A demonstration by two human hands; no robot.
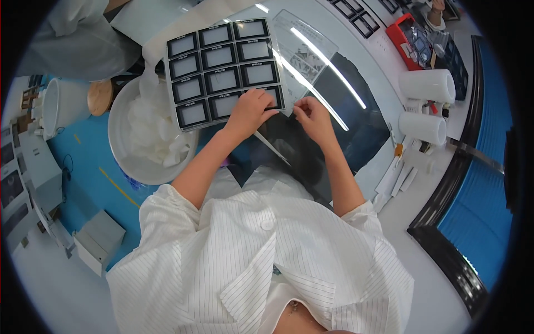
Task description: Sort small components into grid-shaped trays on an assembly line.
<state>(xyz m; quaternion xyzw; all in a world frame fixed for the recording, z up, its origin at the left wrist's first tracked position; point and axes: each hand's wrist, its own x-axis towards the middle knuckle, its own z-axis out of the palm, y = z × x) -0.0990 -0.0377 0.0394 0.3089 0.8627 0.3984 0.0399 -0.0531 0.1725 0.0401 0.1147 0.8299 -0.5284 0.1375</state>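
While our left hand [253, 111] lies bent on the panel sheet [221, 68] at eleven o'clock, grip unclear, our right hand [296, 107] pinches narrowly at one; panels [258, 73] seem in place, remaining work uncertain.

Left fingers [268, 100] on black-framed sheet [223, 72], right fingers [305, 103] near its corner

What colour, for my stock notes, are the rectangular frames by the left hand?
The frames are black, best seen in the head view.
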